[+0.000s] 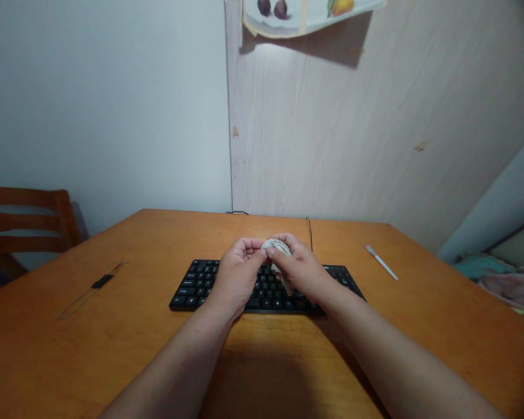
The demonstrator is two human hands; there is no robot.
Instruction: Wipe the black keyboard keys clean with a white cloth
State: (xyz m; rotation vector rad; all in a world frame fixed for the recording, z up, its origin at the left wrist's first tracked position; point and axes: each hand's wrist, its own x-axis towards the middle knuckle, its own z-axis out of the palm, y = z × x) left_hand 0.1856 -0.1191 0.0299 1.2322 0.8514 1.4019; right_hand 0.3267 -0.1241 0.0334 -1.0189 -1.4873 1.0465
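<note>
Above the middle of a black keyboard (268,291), both hands meet around a crumpled whitish cloth (278,245). My right hand (297,263) is closed on the cloth, thumb on top, and a loose end hangs below its palm. My left hand (240,267) pinches the cloth's left edge between thumb and fingers, the other fingers curled. The hands and the cloth hide part of the keys.
On the wooden table (126,355), a thin wire tool with a black middle piece (102,281) lies at left. A white brush (381,262) lies at right. The keyboard's cable (310,233) runs back toward the wall. A wooden chair (30,224) stands at far left.
</note>
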